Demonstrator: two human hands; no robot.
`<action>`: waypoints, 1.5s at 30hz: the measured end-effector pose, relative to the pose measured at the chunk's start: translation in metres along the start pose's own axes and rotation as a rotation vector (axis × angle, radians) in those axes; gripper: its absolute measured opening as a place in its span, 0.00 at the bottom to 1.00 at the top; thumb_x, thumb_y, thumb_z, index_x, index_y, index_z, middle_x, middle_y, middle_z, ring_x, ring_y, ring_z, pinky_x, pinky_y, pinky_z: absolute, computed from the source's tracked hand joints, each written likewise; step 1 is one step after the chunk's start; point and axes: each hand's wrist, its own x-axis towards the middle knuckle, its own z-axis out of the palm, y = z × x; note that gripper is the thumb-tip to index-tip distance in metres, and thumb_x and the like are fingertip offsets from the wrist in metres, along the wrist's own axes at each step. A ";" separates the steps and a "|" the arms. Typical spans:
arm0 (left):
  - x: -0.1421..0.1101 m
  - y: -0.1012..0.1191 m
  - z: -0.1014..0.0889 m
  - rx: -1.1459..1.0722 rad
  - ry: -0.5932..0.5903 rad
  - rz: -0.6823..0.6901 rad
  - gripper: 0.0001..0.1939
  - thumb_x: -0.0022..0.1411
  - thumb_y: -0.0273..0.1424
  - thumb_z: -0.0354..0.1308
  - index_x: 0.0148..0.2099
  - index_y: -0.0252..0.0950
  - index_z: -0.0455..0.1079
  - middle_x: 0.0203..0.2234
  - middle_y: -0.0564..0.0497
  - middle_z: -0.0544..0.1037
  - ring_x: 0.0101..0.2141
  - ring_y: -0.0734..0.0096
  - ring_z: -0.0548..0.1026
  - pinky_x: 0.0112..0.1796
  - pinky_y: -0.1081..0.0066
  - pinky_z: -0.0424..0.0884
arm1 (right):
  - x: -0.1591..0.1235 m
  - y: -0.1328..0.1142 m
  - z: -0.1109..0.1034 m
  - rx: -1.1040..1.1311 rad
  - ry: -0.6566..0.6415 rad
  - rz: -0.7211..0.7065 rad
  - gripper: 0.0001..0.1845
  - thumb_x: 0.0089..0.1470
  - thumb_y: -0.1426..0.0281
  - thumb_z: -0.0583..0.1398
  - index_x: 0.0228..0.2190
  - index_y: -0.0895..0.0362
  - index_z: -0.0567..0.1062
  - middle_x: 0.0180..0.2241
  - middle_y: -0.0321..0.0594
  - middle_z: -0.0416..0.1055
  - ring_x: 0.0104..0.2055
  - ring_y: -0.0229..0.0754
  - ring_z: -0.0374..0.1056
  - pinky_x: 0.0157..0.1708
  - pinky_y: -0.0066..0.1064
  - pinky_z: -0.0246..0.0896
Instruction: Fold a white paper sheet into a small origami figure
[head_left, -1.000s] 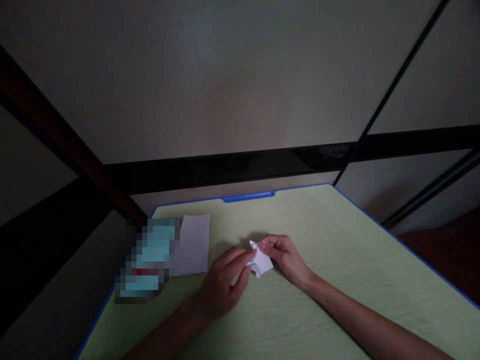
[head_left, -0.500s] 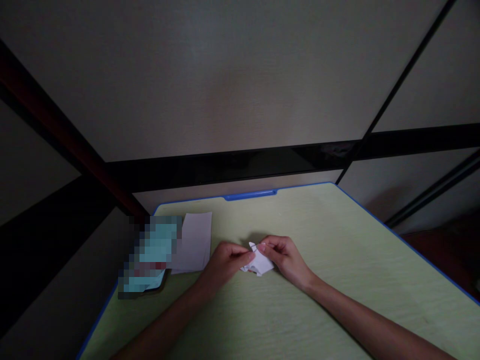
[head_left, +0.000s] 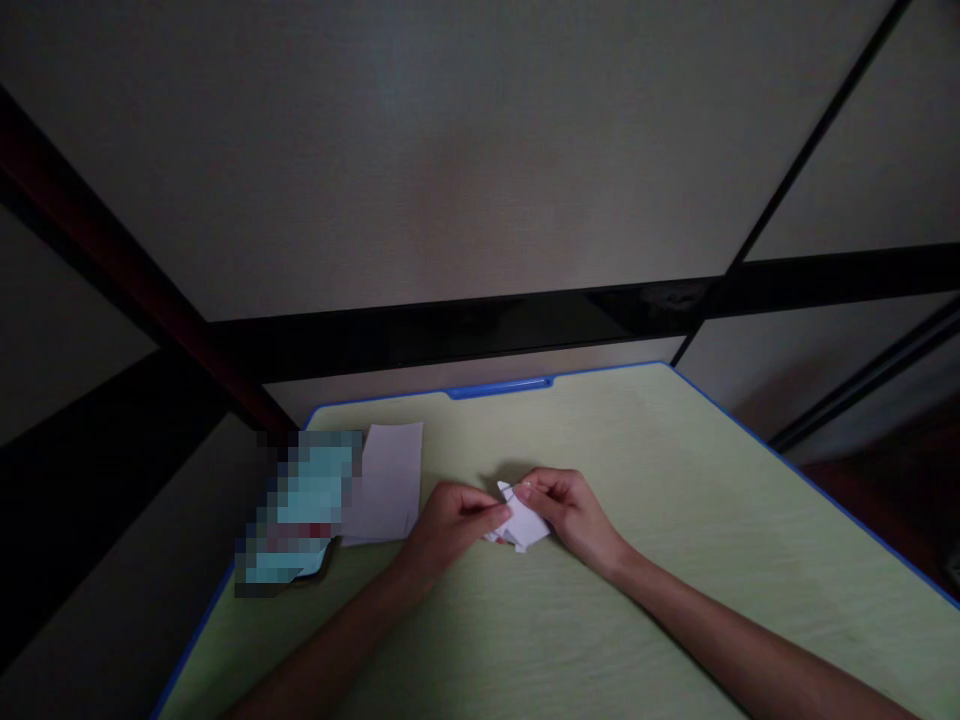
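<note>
A small piece of folded white paper (head_left: 527, 524) is held between my two hands, low over the middle of the table. My left hand (head_left: 455, 522) pinches its left side between thumb and fingers. On the other side, my right hand (head_left: 568, 508) grips the upper right part, thumb on top. The paper has several creased layers with pointed corners; its underside and the fingertips behind it are hidden.
White paper sheets (head_left: 386, 480) lie left of my left hand. Beside them is a blurred-out, phone-like thing (head_left: 307, 510) at the table's left edge. The pale table (head_left: 675, 500) has a blue rim and a blue handle (head_left: 501, 388) at the back, before a panelled wall (head_left: 465, 170).
The lower part of the folded paper lies slightly flatter and its lower edge has shifted a little. Both hands stay in nearly the same place, still holding it.
</note>
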 end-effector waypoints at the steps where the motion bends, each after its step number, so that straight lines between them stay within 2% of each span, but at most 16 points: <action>1: 0.000 0.001 0.000 -0.020 -0.002 -0.006 0.11 0.46 0.34 0.54 0.22 0.30 0.72 0.16 0.50 0.74 0.19 0.75 0.67 0.22 0.77 0.59 | 0.000 0.000 0.000 -0.002 0.000 -0.001 0.18 0.37 0.57 0.59 0.17 0.62 0.67 0.13 0.32 0.60 0.14 0.29 0.52 0.14 0.22 0.43; 8: -0.002 0.004 0.002 -0.054 0.092 -0.047 0.11 0.44 0.34 0.55 0.21 0.29 0.71 0.15 0.51 0.73 0.19 0.75 0.67 0.22 0.77 0.59 | 0.002 -0.003 0.000 -0.022 -0.054 -0.020 0.16 0.40 0.61 0.58 0.19 0.62 0.66 0.16 0.32 0.60 0.17 0.29 0.53 0.16 0.22 0.46; 10: -0.002 0.004 0.003 -0.067 0.147 -0.059 0.11 0.44 0.34 0.55 0.20 0.29 0.71 0.14 0.53 0.72 0.18 0.75 0.66 0.21 0.78 0.58 | 0.002 -0.005 0.000 -0.005 -0.117 -0.052 0.13 0.38 0.65 0.61 0.22 0.62 0.65 0.19 0.32 0.61 0.20 0.30 0.56 0.19 0.22 0.49; 14: -0.003 0.006 0.003 -0.120 0.212 -0.070 0.13 0.43 0.37 0.56 0.21 0.29 0.70 0.13 0.54 0.70 0.17 0.76 0.65 0.19 0.78 0.57 | 0.002 -0.006 0.000 0.003 -0.209 -0.092 0.20 0.30 0.74 0.64 0.29 0.60 0.63 0.24 0.31 0.61 0.25 0.31 0.58 0.23 0.22 0.52; 19: -0.004 0.009 0.002 -0.164 0.152 -0.088 0.14 0.43 0.38 0.57 0.22 0.29 0.71 0.15 0.53 0.72 0.19 0.75 0.67 0.21 0.78 0.59 | 0.003 -0.004 0.000 -0.037 -0.168 -0.085 0.13 0.35 0.74 0.62 0.26 0.61 0.64 0.22 0.31 0.61 0.23 0.30 0.57 0.22 0.22 0.51; 24: -0.004 0.008 -0.001 -0.217 0.072 -0.130 0.14 0.44 0.37 0.57 0.26 0.29 0.72 0.19 0.49 0.75 0.24 0.71 0.71 0.26 0.75 0.63 | 0.004 -0.007 0.000 0.008 -0.165 -0.053 0.12 0.34 0.73 0.63 0.24 0.61 0.65 0.21 0.33 0.65 0.23 0.32 0.61 0.23 0.24 0.54; 29: -0.001 0.001 -0.006 -0.355 -0.026 -0.150 0.14 0.43 0.37 0.58 0.26 0.29 0.72 0.20 0.49 0.75 0.26 0.72 0.72 0.31 0.72 0.65 | 0.003 -0.009 0.000 0.034 -0.158 -0.043 0.11 0.34 0.73 0.63 0.23 0.62 0.66 0.20 0.34 0.66 0.22 0.33 0.61 0.23 0.24 0.54; 37: 0.001 -0.004 -0.006 -0.323 -0.052 -0.128 0.12 0.45 0.34 0.58 0.27 0.28 0.72 0.21 0.48 0.76 0.26 0.73 0.71 0.30 0.74 0.65 | 0.004 -0.006 -0.002 0.016 -0.145 -0.042 0.11 0.34 0.73 0.63 0.24 0.62 0.66 0.20 0.33 0.66 0.22 0.32 0.61 0.22 0.24 0.53; 45: 0.000 0.000 -0.001 -0.296 0.068 -0.169 0.11 0.42 0.34 0.59 0.26 0.29 0.72 0.19 0.49 0.76 0.24 0.72 0.72 0.28 0.74 0.66 | 0.004 -0.003 -0.002 0.028 -0.138 -0.053 0.11 0.33 0.73 0.63 0.23 0.61 0.66 0.20 0.33 0.65 0.22 0.32 0.61 0.23 0.24 0.54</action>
